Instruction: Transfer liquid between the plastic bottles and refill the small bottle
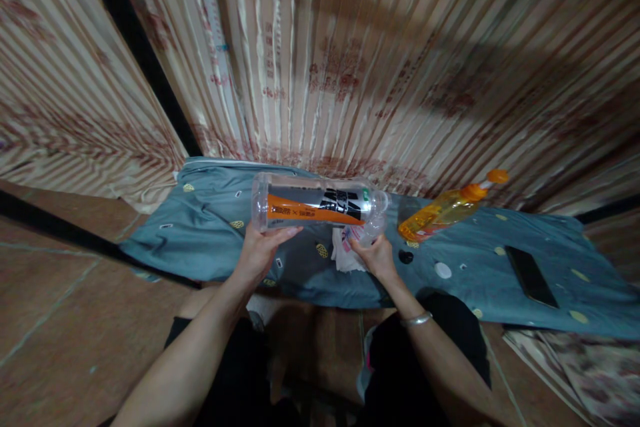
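Note:
A large clear plastic bottle with an orange and silver label lies sideways between my hands, its neck to the right. My left hand is closed around the lower side of its base end, thumb along the label's edge. With my right hand I grip the shoulder and neck end. Just left of my right fingers is a white cloth or tissue with pink print; whether the fingers touch it I cannot tell. No cap shows on the bottle's neck. A small black cap rests on the sheet to the right.
A bottle of orange liquid with an orange top leans or lies tilted at the right. A white disc and a dark phone lie on the green-blue patterned sheet. Behind hangs a striped curtain; dark poles stand left.

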Demonstrator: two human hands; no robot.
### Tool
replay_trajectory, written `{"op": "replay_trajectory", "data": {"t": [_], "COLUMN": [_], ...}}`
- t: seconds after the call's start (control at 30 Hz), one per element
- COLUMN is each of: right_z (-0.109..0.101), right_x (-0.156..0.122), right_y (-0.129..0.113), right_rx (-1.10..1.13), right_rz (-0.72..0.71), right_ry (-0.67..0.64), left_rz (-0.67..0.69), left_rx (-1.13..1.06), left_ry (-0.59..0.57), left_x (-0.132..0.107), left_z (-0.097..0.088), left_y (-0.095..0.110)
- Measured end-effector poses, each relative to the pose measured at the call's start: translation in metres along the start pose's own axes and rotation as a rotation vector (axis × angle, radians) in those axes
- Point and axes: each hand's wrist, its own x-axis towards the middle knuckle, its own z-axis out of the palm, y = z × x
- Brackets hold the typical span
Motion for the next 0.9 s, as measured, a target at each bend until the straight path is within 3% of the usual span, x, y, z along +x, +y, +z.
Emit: {"op": "replay_trajectory", "data": {"t": [0.9], "right_z": [0.0027], "right_x": [0.0008], "right_y": [0.0057], "right_rx": [-0.003], "right_rz": [-0.013], "right_ry": [0.011], "left_rz": [0.014], "left_rx": [-0.021], "left_ry": [0.008], "left_x": [-0.0006], "left_z": [0.0018], "left_y": [0.001]}}
